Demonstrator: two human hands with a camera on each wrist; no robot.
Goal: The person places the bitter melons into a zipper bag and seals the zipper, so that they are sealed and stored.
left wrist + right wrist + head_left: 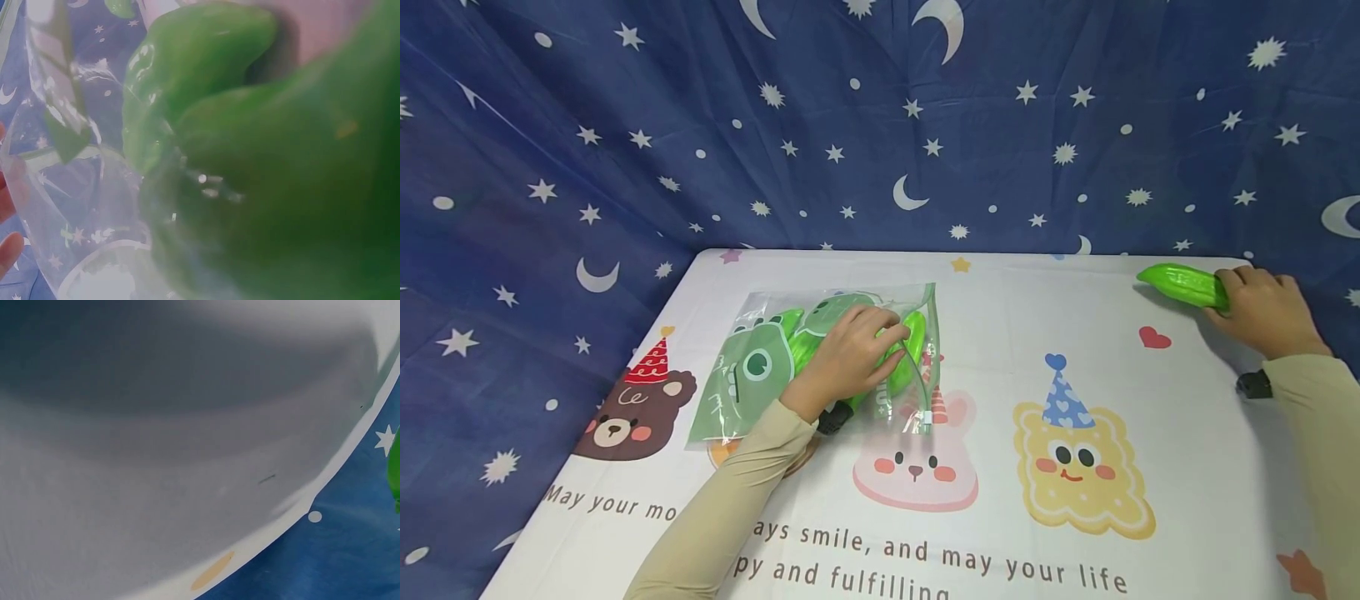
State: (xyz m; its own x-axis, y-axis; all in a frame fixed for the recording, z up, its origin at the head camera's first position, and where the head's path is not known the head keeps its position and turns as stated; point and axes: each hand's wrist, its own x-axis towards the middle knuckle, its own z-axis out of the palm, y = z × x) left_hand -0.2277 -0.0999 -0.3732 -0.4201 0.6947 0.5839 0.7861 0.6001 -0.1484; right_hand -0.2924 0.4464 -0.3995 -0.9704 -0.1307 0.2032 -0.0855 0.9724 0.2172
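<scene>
A clear zip bag with a green dinosaur print lies at the left of the table, with several glossy green vegetable-shaped things inside. My left hand is over the bag's right part, its curled fingers gripping the plastic near the opening. In the left wrist view, green lobed shapes show through the plastic, with fingertips at the left edge. At the far right, my right hand grips a bright green, ridged, tapered vegetable like a bitter melon by one end. Its tip points left.
A white tablecloth with printed cartoon figures and lettering covers the table. Behind and at the left hangs a dark blue curtain with stars and moons, meeting the table's back edge. A white slider sits on the bag's zip.
</scene>
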